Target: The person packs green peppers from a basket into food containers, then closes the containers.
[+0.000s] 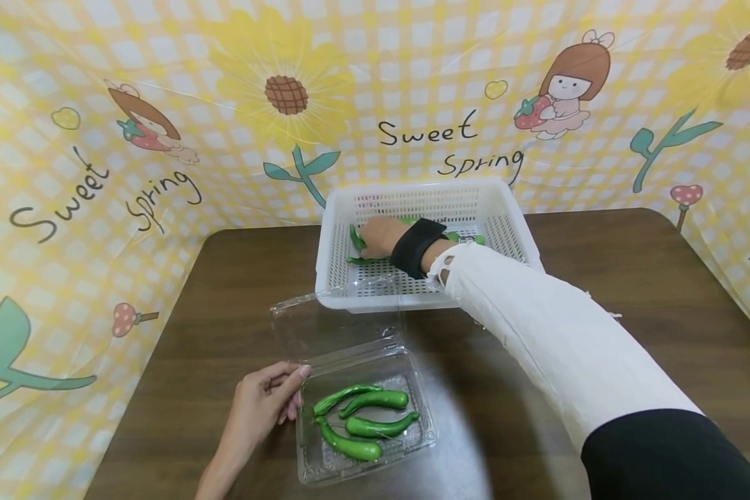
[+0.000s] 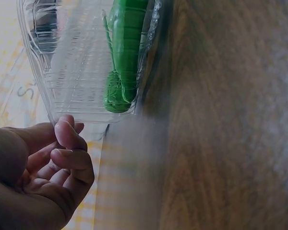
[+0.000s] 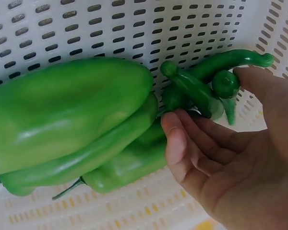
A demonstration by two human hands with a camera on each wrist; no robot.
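My left hand (image 1: 264, 399) pinches the left rim of a clear plastic clamshell box (image 1: 430, 439) between thumb and fingers, as the left wrist view also shows at the box's edge (image 2: 93, 117). Several small green chili peppers (image 1: 375, 399) lie inside it, and its hinged lid (image 1: 331, 323) stands raised at the back. Inside a white slotted basket (image 1: 428, 300), my right hand (image 1: 381, 236) reaches among small dark-green peppers (image 3: 194, 93). Its thumb touches one pepper's end (image 3: 225, 84); the fingers, bent and spread from the thumb, lie beside the others.
Bigger light-green peppers (image 3: 72, 110) lie beside the right hand in the basket. Box and basket stand on a dark wooden table (image 1: 244, 278). Behind the table hangs a yellow checked cloth (image 1: 400, 83). The box's raised lid reaches the basket's front edge in the head view.
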